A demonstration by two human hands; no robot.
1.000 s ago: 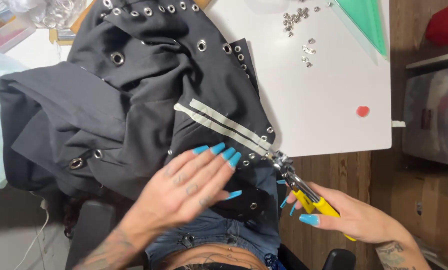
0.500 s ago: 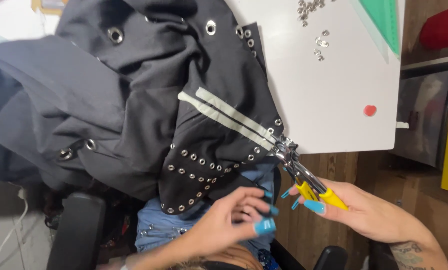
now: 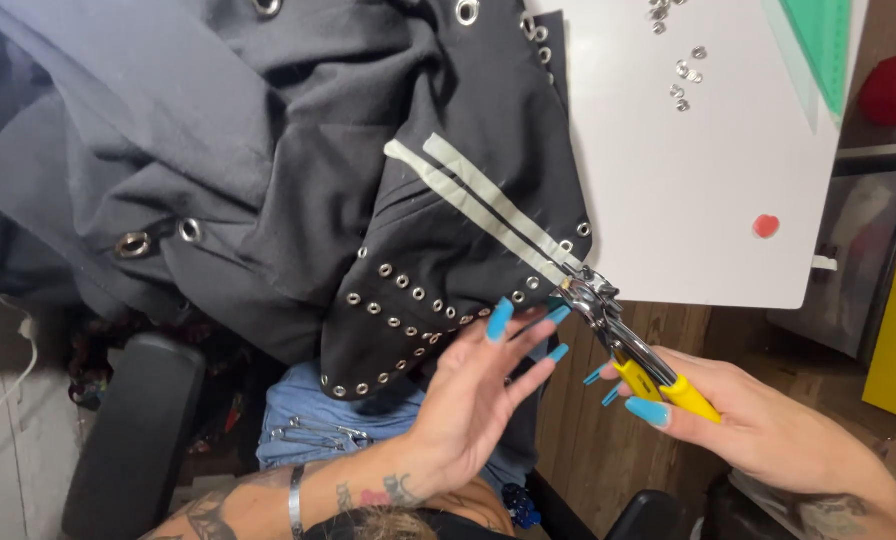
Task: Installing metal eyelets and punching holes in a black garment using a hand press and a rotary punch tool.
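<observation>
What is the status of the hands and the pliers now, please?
Right hand grips yellow-handled eyelet pliers, head on black garment edge. Left hand open, fingers by eyelet row. Nothing in the way.

1. White bench (image 3: 708, 200) fills the upper right, its front edge ending over a wooden floor (image 3: 608, 440).
2. Loose silver eyelets (image 3: 680, 70) lie scattered near the top of the bench.
3. A green triangular ruler (image 3: 818, 40) sits at the top right corner.
4. A small red dot (image 3: 766, 226) lies alone near the bench's right edge.
5. A black chair armrest (image 3: 133, 430) shows at lower left.
</observation>
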